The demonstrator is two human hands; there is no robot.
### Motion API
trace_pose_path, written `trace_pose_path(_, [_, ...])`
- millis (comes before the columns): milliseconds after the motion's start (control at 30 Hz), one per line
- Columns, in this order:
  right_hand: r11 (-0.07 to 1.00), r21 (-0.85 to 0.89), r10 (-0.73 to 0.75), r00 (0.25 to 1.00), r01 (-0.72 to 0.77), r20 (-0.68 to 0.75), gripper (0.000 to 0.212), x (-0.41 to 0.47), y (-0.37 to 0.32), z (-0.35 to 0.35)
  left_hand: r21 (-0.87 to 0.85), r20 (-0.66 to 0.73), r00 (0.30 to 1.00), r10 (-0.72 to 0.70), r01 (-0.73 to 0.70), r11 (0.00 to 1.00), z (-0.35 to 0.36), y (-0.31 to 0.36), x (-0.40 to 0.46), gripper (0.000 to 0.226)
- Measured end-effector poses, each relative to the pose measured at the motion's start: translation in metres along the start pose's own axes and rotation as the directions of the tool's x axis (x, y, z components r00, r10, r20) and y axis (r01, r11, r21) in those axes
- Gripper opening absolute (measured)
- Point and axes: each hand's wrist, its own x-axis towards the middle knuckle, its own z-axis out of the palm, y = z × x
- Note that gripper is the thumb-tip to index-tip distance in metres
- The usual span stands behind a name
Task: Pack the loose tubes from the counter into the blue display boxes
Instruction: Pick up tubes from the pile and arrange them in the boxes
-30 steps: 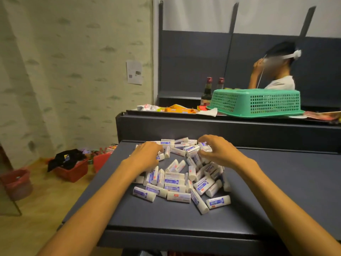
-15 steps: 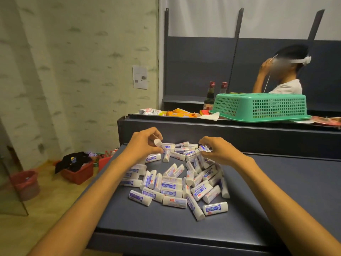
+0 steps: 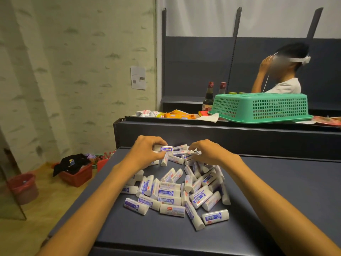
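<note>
Dark grey and matte, the surface [image 3: 276, 191] is carrying a loose heap of small white tubes with blue labels [image 3: 177, 191], spread from its middle toward the far edge. At the far left of the heap the left hand [image 3: 145, 154] is pinching one white tube with a blue label [image 3: 163, 149], lifted a little above the others. The right hand [image 3: 206, 150] is hovering over the far right of the heap with fingers curled and spread — whether it is gripping a tube I cannot tell.

Gathering would probably go best by turning each tube the same way, so that a row sits flat in a box.

No blue display boxes are showing anywhere — they may be lying outside the view. Label print is too small to read, and the heap is hiding how many tubes are lying underneath.
</note>
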Motion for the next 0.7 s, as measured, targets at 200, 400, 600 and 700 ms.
trace_pose_path(200, [0.999, -0.036, 0.003, 1.0, -0.003, -0.002, 0.03, 0.007, -0.005, 0.002, 0.022, -0.013, 1.0, 0.029, -0.029, 0.999, -0.001, -0.006, -0.001, 0.026])
trace_pose_path(400, [0.999, 0.014, -0.028, 0.996, 0.029, -0.08, 0.022, 0.004, -0.002, 0.005, 0.019, 0.003, 0.999, 0.033, -0.033, 0.999, 0.0, -0.01, -0.002, 0.025])
trace_pose_path(600, [0.952, 0.305, 0.052, 0.976, 0.016, -0.212, 0.018, -0.006, 0.002, 0.003, 0.01, -0.005, 1.0, 0.029, -0.029, 1.0, 0.001, -0.011, -0.003, 0.025])
trace_pose_path(700, [0.96, 0.277, 0.014, 0.983, 0.037, -0.182, 0.025, -0.011, 0.002, 0.003, 0.003, -0.004, 1.0, 0.031, -0.031, 1.0, 0.0, -0.011, -0.003, 0.025])
